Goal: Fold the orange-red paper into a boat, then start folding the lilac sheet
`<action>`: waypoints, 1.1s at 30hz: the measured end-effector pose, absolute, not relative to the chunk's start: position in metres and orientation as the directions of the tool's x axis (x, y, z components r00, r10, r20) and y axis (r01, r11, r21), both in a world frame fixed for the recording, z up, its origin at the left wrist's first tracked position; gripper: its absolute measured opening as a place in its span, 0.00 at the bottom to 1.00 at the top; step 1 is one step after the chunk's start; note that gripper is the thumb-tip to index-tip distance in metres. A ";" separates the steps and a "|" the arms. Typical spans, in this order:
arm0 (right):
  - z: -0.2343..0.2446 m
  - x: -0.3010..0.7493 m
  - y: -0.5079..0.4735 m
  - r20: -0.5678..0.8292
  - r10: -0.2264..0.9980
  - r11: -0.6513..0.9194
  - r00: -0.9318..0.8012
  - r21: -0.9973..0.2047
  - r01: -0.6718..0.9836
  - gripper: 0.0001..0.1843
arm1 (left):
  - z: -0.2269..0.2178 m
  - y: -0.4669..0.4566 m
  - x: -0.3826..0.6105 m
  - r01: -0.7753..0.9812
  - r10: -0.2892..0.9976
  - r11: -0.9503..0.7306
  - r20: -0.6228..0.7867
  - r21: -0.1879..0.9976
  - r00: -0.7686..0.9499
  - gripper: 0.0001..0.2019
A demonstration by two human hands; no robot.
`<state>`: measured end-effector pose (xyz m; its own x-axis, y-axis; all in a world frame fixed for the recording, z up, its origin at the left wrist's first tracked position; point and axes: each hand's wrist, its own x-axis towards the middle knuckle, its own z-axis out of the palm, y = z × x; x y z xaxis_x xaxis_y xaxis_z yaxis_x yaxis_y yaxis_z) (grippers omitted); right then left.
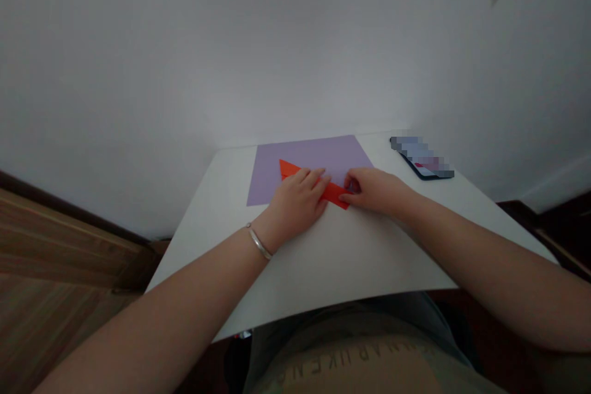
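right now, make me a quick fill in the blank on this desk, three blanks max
The folded paper touched by the left hand and the right hand is ____ in colour.
The lilac sheet lies on a ____ table.
The phone lies to the ____ of the lilac sheet.

Missing words: orange; white; right

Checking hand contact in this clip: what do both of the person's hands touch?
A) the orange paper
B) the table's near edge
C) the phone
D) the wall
A. The left hand and right hand both rest on the orange paper, which lies partly over the lilac sheet.
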<state>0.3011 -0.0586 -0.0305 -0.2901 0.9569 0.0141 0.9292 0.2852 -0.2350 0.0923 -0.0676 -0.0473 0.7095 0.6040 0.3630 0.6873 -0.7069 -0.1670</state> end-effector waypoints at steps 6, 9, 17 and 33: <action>-0.037 0.301 -0.061 0.104 0.942 0.333 -0.318 -0.224 0.916 0.14 | -0.055 -0.061 0.087 0.733 0.702 -0.680 0.273 -0.017 0.657 0.26; -0.038 0.297 -0.063 0.108 0.938 0.347 -0.330 -0.228 0.910 0.16 | -0.055 -0.061 0.089 0.751 0.739 -0.661 0.189 0.018 0.646 0.25; -0.040 0.291 -0.063 0.068 0.963 0.268 -0.261 -0.366 0.891 0.17 | -0.058 -0.060 0.090 0.754 0.751 -0.656 0.117 0.026 0.650 0.25; -0.031 0.287 -0.077 0.580 0.697 0.696 -0.423 -0.405 0.592 0.06 | -0.047 -0.055 0.090 0.757 0.651 -0.648 0.579 0.086 0.491 0.21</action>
<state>0.2870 -0.0769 -0.0310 -0.4225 0.6966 0.5798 0.5922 0.6965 -0.4053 0.0898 -0.0550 -0.0468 0.4911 0.6508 0.5789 0.7568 -0.6479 0.0863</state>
